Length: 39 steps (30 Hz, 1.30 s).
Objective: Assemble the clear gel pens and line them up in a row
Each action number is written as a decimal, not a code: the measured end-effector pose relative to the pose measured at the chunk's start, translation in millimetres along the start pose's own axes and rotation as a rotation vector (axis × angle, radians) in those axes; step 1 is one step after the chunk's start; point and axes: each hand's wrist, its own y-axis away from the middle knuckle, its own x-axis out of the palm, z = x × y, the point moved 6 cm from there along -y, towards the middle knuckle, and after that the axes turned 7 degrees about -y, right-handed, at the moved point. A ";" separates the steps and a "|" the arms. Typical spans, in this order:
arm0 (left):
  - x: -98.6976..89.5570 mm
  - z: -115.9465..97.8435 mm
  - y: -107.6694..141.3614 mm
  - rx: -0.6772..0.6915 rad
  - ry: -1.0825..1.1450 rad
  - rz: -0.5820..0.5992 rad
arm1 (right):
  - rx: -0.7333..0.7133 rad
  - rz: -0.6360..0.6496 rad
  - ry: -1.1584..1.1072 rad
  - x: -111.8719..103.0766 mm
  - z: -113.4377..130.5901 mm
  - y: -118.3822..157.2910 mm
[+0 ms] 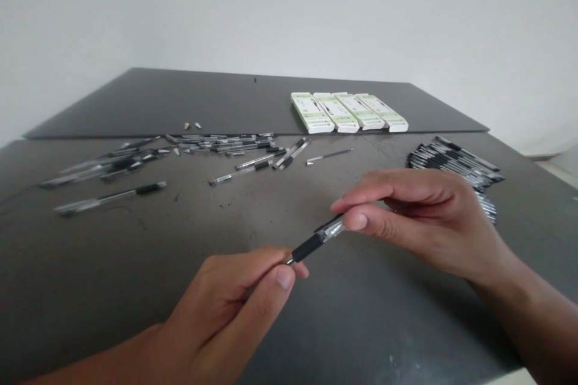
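Note:
A clear pen with a black grip (308, 248) is held at a slant between both hands, above the near part of the table. My left hand (244, 301) pinches its lower, tip end between thumb and fingers. The upper end sits between the thumb and index finger of my right hand (419, 222), which hide that end. Beyond them, several similar pens (244, 144) lie loosely, and a thin refill (332, 155) rests alone to their right.
Flat white-and-green boxes (347, 113) lie in a row at the back of the grey table (203, 313). A dense pile of pens (451, 162) is behind my right hand. More loose pens (108, 198) lie at the left. Small pale pieces (186, 126) lie near the seam.

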 end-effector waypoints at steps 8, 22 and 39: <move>3.1 1.0 -3.5 0.010 -0.038 0.042 | -0.101 0.072 0.196 5.9 4.1 2.6; 8.1 7.1 -4.9 -0.052 -0.044 0.075 | -0.076 0.019 0.177 12.8 0.4 3.0; 17.3 14.1 3.1 0.012 0.115 0.164 | -0.182 0.268 -0.389 63.7 -7.0 8.6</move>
